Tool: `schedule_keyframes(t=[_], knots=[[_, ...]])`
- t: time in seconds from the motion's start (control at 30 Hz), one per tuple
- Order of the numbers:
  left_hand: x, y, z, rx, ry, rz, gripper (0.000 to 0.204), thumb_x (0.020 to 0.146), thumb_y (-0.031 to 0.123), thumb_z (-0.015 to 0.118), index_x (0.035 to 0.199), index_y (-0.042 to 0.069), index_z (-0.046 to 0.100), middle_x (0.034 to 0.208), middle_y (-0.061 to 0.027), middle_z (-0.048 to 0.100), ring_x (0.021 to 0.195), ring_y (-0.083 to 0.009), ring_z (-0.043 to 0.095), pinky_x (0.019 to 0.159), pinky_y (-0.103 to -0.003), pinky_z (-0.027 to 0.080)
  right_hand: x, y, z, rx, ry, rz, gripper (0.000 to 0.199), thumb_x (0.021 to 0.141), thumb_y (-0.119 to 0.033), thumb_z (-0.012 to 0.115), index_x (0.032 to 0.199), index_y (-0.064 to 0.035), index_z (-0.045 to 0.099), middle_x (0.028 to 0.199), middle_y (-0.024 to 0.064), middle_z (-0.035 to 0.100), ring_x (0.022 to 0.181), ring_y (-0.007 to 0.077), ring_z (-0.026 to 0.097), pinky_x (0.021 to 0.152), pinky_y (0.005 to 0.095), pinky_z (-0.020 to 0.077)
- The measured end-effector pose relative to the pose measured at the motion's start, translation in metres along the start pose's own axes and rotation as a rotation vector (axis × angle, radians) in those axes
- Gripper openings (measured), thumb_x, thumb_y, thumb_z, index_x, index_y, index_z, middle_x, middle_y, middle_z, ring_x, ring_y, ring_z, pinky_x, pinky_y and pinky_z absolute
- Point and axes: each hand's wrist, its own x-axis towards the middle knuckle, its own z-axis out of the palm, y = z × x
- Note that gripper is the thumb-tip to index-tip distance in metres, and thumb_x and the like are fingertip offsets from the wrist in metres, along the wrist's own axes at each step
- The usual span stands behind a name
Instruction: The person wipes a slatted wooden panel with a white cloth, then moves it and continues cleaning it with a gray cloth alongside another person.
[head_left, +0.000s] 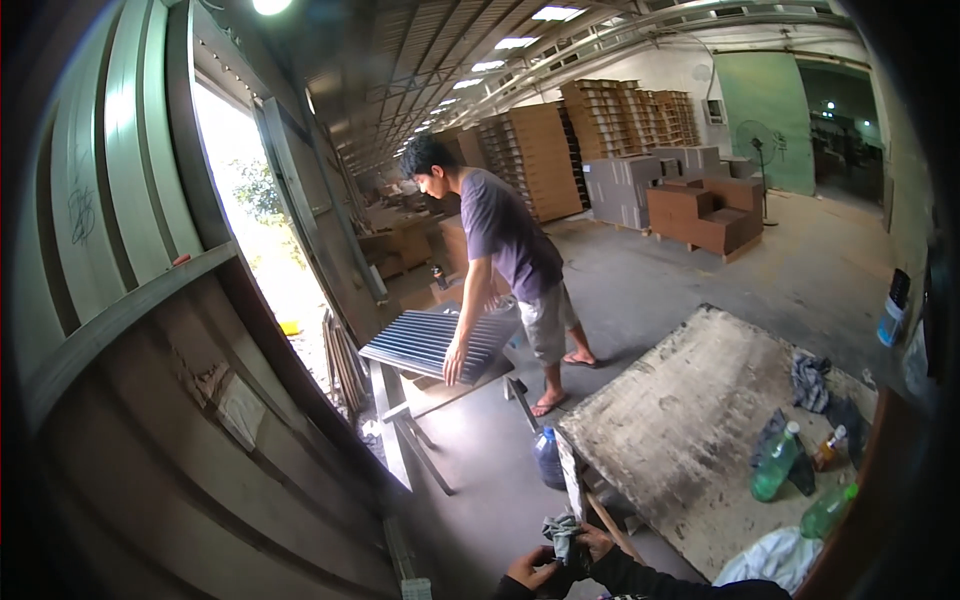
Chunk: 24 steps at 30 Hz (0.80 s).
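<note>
A crumpled grey-green cloth point(563, 533) is bunched up between my hands at the bottom of the head view. My right hand point(598, 542) grips it from the right, fingers curled around its edge. On the other side, my left hand point(533, 569) is closed at the lower, darker folds of the cloth; its fingertips are partly hidden there. Just to the right of my hands is a worn, stained board-topped table point(680, 400). A blue water jug point(548, 458) stands on the floor beyond my hands, beside the table's corner.
On the table are green bottles point(776, 465), a small amber bottle point(829, 448), dark rags point(811, 383) and a white plastic bag point(775, 560). Ahead, a co-worker point(510, 235) leans over a dark slatted panel point(435, 342) on a metal stand point(395, 430). A corrugated metal wall point(190, 440) rises at left.
</note>
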Motion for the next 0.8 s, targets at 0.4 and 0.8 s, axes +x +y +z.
schedule_keyframes(t=[0.4,0.8], knots=[[0.100,-0.104,-0.058,-0.193,-0.120,-0.080,0.042,0.081,0.016,0.066,0.115,-0.003,0.052,0.099,-0.0137,0.063,0.090,-0.0189,0.060,0.080,-0.034,0.049,0.089,-0.037,0.040,-0.623,0.048,-0.160,0.048,0.084,-0.016,0.058,0.125,0.0048,0.042,0.126,0.0185,0.045,0.117,0.0265,0.043,0.100,0.0326,0.0332],[0.264,-0.060,-0.132,-0.371,-0.764,-0.083,0.020,0.078,0.002,0.060,0.097,-0.001,0.061,0.084,-0.0073,0.065,0.080,-0.0138,0.060,0.076,-0.027,0.047,0.169,-0.043,0.059,-0.880,0.719,-0.301,0.082,0.065,-0.040,0.077,0.125,0.0016,0.039,0.117,0.0200,0.053,0.110,0.0281,0.050,0.095,0.0356,0.0374]])
